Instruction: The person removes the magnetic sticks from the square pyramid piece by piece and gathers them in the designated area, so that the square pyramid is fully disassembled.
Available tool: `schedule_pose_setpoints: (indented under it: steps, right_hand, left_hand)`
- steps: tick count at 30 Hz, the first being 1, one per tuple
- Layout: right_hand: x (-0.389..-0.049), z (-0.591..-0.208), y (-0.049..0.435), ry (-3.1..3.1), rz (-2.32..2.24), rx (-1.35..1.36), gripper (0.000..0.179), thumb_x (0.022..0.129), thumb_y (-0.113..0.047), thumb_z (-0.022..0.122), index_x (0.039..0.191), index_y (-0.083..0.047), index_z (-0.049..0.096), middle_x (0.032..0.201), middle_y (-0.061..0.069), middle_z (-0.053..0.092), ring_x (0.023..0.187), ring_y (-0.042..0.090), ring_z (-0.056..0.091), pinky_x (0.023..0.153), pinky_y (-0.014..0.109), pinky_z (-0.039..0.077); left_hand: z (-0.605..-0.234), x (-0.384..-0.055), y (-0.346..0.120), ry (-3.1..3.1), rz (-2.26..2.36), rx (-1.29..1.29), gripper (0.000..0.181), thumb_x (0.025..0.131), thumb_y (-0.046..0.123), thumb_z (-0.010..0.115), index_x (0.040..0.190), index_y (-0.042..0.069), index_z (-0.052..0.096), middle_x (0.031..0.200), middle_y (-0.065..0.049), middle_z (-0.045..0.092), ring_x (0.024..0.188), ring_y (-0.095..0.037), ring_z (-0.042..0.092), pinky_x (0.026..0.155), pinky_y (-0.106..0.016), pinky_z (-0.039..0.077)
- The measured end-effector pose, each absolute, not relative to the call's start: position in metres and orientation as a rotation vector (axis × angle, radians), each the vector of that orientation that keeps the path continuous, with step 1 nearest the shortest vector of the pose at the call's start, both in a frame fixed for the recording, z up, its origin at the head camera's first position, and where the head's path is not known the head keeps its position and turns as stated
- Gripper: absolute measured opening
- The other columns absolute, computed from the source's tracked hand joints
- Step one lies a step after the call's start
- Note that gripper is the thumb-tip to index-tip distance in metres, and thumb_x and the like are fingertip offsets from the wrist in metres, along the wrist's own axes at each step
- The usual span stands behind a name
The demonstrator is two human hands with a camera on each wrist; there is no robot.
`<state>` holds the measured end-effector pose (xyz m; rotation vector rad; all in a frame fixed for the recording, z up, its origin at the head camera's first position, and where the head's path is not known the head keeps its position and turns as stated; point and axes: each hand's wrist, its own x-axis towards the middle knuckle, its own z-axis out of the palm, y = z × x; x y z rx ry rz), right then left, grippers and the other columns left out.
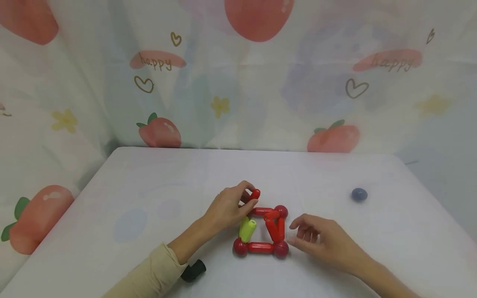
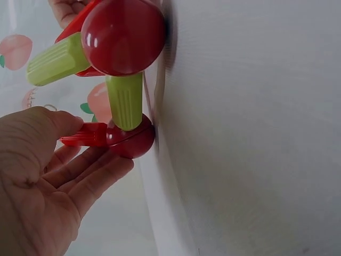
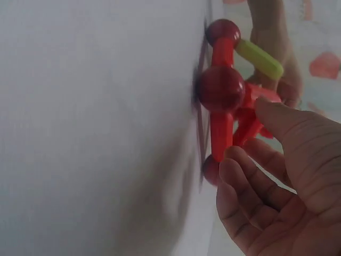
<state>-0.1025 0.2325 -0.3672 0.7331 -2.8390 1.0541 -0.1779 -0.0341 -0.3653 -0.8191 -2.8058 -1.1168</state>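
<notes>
A square of red balls [image 1: 240, 247] and toy rods lies on the table, with red rods [image 1: 260, 247] on three sides and a yellow-green rod [image 2: 126, 104] on the left. Another yellow-green rod [image 1: 249, 230] slants up from the near left ball, and red rods [image 1: 271, 230] lean up on the right side. My left hand [image 1: 231, 205] pinches an upright red rod [image 2: 85, 135] at the far left ball [image 2: 132, 140], which it hides in the head view. Beside the right side, my right hand [image 1: 326, 240] hovers with fingers loosely bent, holding nothing.
A dark blue ball [image 1: 359, 195] lies on the white table [image 1: 149, 178] at the far right. Below the left wrist is a black object [image 1: 194, 271], partly behind the sleeve. A printed cloth [image 1: 253, 103] hangs behind the table.
</notes>
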Motion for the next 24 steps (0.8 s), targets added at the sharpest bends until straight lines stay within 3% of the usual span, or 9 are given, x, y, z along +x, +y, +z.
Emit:
schedule_pose_setpoints:
  steps: [7, 18, 24]
  right_hand:
    - [-0.099, -0.37, 0.21, -2.946, 1.052, 0.822, 0.033, 0.083, -0.044, 0.084, 0.101, -0.026, 0.062, 0.08, -0.021, 0.058, 0.072, 0.001, 0.054, 0.064, 0.021, 0.049]
    - [-0.099, -0.368, 0.22, -2.951, 0.85, 0.67, 0.025, 0.082, -0.026, 0.086, 0.099, -0.027, 0.067, 0.078, -0.018, 0.054, 0.071, 0.0, 0.05, 0.062, 0.02, 0.047]
    - [-0.102, -0.367, 0.221, -2.975, 0.872, 0.662, 0.025, 0.082, -0.026, 0.085, 0.099, -0.025, 0.067, 0.08, -0.018, 0.055, 0.073, 0.002, 0.051, 0.063, 0.02, 0.048]
  left_hand:
    - [-0.37, -0.182, -0.043, -2.717, -1.405, -0.8, 0.025, 0.095, 0.008, 0.068, 0.118, 0.006, 0.058, 0.094, -0.005, 0.074, 0.087, -0.015, 0.071, 0.076, -0.024, 0.06]
    - [-0.368, -0.188, -0.066, -2.7, -1.422, -0.869, 0.028, 0.089, 0.002, 0.076, 0.112, 0.007, 0.059, 0.096, -0.005, 0.074, 0.089, -0.016, 0.072, 0.08, -0.024, 0.059]
    - [-0.365, -0.192, -0.081, -2.765, -1.312, -0.932, 0.027, 0.088, 0.005, 0.08, 0.109, 0.009, 0.064, 0.097, -0.002, 0.074, 0.091, -0.015, 0.072, 0.084, -0.026, 0.059]
